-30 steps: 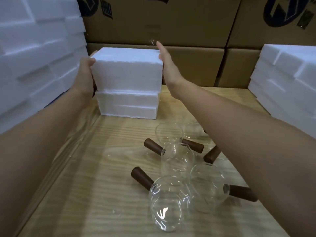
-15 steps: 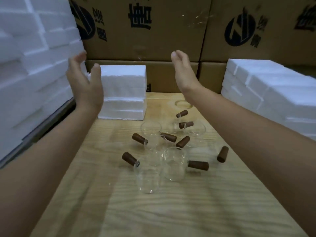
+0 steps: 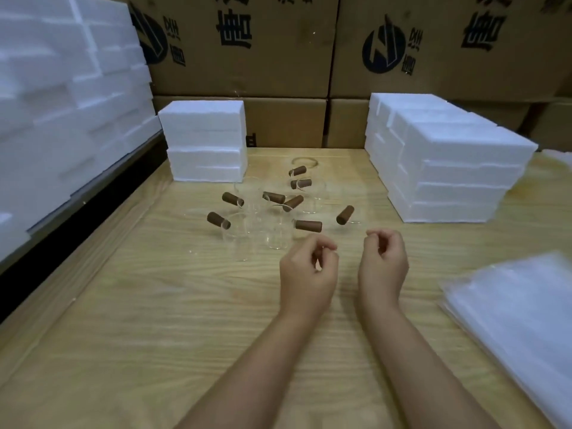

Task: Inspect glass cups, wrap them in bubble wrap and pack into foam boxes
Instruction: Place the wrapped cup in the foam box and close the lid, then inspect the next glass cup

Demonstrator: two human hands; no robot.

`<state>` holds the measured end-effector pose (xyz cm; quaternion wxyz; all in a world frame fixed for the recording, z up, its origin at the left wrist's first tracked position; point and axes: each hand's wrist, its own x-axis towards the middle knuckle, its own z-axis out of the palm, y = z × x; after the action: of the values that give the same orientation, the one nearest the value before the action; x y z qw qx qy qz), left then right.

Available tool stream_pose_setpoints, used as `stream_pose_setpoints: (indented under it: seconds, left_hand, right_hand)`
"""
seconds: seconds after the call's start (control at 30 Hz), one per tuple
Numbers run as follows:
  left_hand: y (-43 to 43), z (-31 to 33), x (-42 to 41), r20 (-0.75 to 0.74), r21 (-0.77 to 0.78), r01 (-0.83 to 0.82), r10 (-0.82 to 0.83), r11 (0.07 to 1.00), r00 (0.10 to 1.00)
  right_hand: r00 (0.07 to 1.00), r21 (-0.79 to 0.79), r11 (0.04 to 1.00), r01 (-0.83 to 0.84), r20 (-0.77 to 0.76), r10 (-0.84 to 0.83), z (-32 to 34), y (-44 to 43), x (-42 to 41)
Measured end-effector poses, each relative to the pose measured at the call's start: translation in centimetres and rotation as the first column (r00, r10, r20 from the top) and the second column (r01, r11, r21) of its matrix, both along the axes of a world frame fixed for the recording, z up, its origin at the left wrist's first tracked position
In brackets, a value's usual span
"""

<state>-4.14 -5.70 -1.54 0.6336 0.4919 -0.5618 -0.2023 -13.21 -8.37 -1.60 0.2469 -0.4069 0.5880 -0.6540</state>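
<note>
Only the person's arms show: the left forearm (image 3: 247,366) and the right forearm (image 3: 418,366) are both bare, slim and smooth along the whole length in view. The upper arms are cut off by the lower edge. The left hand (image 3: 306,274) and the right hand (image 3: 383,267) are bare as well, with slender fingers; the nails are too blurred to describe.
</note>
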Motion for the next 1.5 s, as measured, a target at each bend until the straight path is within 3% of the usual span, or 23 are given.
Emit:
stream_pose_setpoints:
  seconds: [0.1,0.2,0.33,0.5,0.7,0.93,1.27,1.4,1.5]
  left_hand:
    - [-0.9,-0.6,0.6,-0.142,0.157,-0.034,0.057,0.987,0.988]
    - [-1.5,-0.4,1.4,-0.21,0.193,-0.092,0.133,0.977,0.969]
    - [-1.9,-0.4,1.2,-0.174,0.182,-0.058,0.091,0.982,0.98]
    - [-2.1,-0.6,1.3,-0.163,0.197,-0.025,0.058,0.98,0.985]
    - [-2.3,-0.7,1.3,-0.187,0.232,0.026,0.018,0.972,0.982]
    - [-2.2,-0.5,1.3,-0.193,0.241,0.052,-0.005,0.969,0.981]
    - [-2.3,-0.5,1.1,0.0,0.38,0.094,-0.102,0.92,0.995]
    - [-2.3,-0.4,1.1,0.058,0.373,0.127,-0.16,0.919,0.985]
    - [-2.1,-0.5,1.0,0.084,0.361,0.199,-0.244,0.911,0.966]
  right_hand:
    - [0.999,-0.002,1.0,-0.023,-0.034,0.023,-0.6,-0.7,-0.3]
    - [0.992,0.025,0.997,-0.079,-0.094,0.081,-0.8,-1.5,-0.3]
    - [0.886,0.136,0.962,-0.236,-0.377,0.271,-0.7,-3.0,0.0]
    - [0.821,0.187,0.953,-0.239,-0.484,0.302,-0.5,-5.1,-0.2]
    - [0.902,0.169,0.971,-0.17,-0.371,0.222,-0.2,-5.8,-0.4]
    - [0.898,0.162,0.987,-0.018,-0.431,0.087,0.1,-4.2,-2.0]
    - [0.928,0.21,0.972,-0.108,-0.33,0.175,-0.6,-2.0,-5.5]
    - [0.963,0.112,0.986,-0.123,-0.225,0.146,-0.5,-2.0,-5.5]
    - [0.977,-0.089,0.973,-0.211,-0.045,0.208,0.1,-1.9,-5.1]
